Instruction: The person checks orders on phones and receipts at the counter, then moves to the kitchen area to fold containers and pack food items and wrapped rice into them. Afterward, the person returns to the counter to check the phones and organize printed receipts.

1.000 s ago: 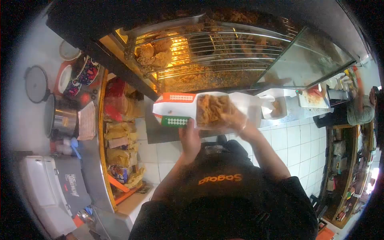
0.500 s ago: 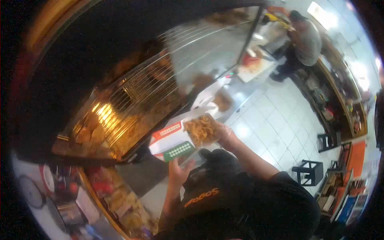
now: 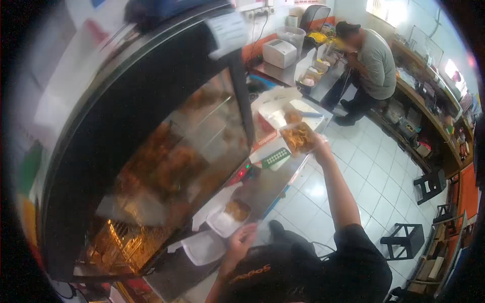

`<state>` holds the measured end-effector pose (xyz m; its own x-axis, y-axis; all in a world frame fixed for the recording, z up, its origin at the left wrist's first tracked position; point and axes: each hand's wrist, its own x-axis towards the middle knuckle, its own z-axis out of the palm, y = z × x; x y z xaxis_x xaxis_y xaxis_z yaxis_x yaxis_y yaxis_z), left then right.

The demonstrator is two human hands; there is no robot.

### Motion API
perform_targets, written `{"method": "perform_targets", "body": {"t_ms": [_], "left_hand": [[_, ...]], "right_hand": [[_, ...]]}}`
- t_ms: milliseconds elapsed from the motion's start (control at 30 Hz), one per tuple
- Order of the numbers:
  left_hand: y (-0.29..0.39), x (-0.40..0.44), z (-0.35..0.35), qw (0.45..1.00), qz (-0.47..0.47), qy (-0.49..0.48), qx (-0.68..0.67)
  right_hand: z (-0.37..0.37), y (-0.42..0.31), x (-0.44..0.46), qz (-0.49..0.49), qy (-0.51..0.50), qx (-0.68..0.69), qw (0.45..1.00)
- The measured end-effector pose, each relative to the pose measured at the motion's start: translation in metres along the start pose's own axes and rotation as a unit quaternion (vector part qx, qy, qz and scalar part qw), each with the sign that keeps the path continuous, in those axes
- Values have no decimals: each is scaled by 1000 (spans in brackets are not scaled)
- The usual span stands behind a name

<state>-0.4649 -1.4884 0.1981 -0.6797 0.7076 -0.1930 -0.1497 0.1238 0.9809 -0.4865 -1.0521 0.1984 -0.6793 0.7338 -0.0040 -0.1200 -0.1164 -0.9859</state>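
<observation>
An open food box [image 3: 297, 139] with fried pieces inside and orange and green printed flaps is gripped at its right side by my right hand [image 3: 321, 147], which seems to wear a clear glove. It is over the counter by a white board [image 3: 316, 121]. My left hand [image 3: 242, 240] has its fingers apart and holds nothing. Beside it, a white open container [image 3: 220, 223] holds rice and a fried piece [image 3: 237, 209]. Its white lid [image 3: 204, 247] lies toward the warmer.
The glass-fronted warmer [image 3: 166, 166] fills the left side. Another person [image 3: 376, 65] bends over the far counter near several open boxes and a white machine [image 3: 279, 53]. Black stools [image 3: 404, 241] stand on the tiled floor [image 3: 323, 187] at right.
The view has swung right. The box has gone from in front of the body to the far part of the counter in my right hand. My left hand has let go of it.
</observation>
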Motion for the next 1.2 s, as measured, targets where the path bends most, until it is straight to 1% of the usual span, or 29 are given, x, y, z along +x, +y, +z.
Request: {"method": "perform_targets", "body": {"t_ms": [33, 67, 133, 167, 233, 267, 300, 333, 367, 400, 433, 467, 500, 567, 633, 667, 733, 800, 833, 867, 900, 933, 967, 1000, 1067, 1100, 1133, 1167, 1200], "left_hand": [[4, 13, 10, 999, -31, -24, 32], [-7, 23, 7, 998, -27, -45, 38], [-9, 37, 9, 998, -38, -29, 32], [-7, 43, 12, 998, -51, -17, 26], [-6, 54, 13, 997, -69, -16, 41], [-4, 58, 16, 998, -68, -5, -4], [-2, 61, 19, 997, -64, 6, -49], [-1, 61, 22, 994, -72, 41, -71], [-5, 61, 22, 994, -71, 44, -69], [-10, 63, 23, 995, -67, 39, -61], [-15, 65, 23, 996, -63, 33, -54], [-19, 69, 23, 996, -64, 33, -55], [-23, 74, 23, 996, -69, 33, -33], [-16, 81, 30, 997, -76, 31, -11], [8, 91, 38, 995, -94, 40, 11], [5, 94, 38, 995, -93, 37, 11], [-5, 99, 37, 995, -77, 49, 38], [-3, 98, 40, 995, -70, 43, 53], [2, 102, 44, 995, -61, 39, 67], [12, 105, 49, 997, -49, 24, 57], [7, 108, 52, 997, -39, -16, 59], [-6, 107, 51, 999, -46, 6, -3], [-12, 108, 50, 996, -61, 31, -64], [-10, 113, 52, 996, -59, 2, -60], [-8, 114, 54, 998, 8, 63, 31], [-8, 117, 49, 998, 11, 52, 31], [-7, 123, 41, 969, 129, 97, 185], [-5, 133, 35, 901, 244, 141, 329], [16, 139, 32, 801, 320, 202, 464]], "right_hand": [[0, 6, 33, -29, -6, -19, 999], [-1, 15, 66, -59, -11, -37, 997], [2, 41, 127, 0, -46, 23, 999], [-2, 66, 164, 2, -50, 28, 998], [-11, 110, 223, 176, -82, 38, 980], [4, 56, 199, 212, -97, -19, 972], [2, 64, 215, 210, -101, -14, 972], [1, 72, 229, 216, -67, -18, 974], [1, 86, 242, 224, -32, -24, 974], [5, 97, 251, 225, -35, -23, 973], [7, 107, 258, 93, -60, -327, 938], [6, 111, 263, -49, -77, -596, 798], [15, 95, 247, -48, -78, -597, 797], [49, 33, 189, -42, 143, -475, 867], [37, 67, 217, -35, 131, -501, 855], [30, 93, 235, -64, 127, -518, 844], [24, 97, 239, -92, 131, -535, 829], [29, 81, 217, -26, 185, -398, 898], [20, 113, 229, -47, 166, -445, 879], [23, 109, 219, -80, 189, -416, 886], [18, 94, 211, -125, 165, -347, 915], [12, 102, 216, -177, 129, -479, 850], [19, 51, 188, -40, 145, -348, 925], [18, 49, 189, -15, 154, -328, 932], [12, 59, 183, 10, 170, -306, 937], [11, 61, 178, 14, 189, -280, 941], [5, 60, 174, 14, 205, -256, 945], [-5, 59, 169, 7, 213, -259, 942], [-16, 60, 160, -38, 241, -320, 916]]}}
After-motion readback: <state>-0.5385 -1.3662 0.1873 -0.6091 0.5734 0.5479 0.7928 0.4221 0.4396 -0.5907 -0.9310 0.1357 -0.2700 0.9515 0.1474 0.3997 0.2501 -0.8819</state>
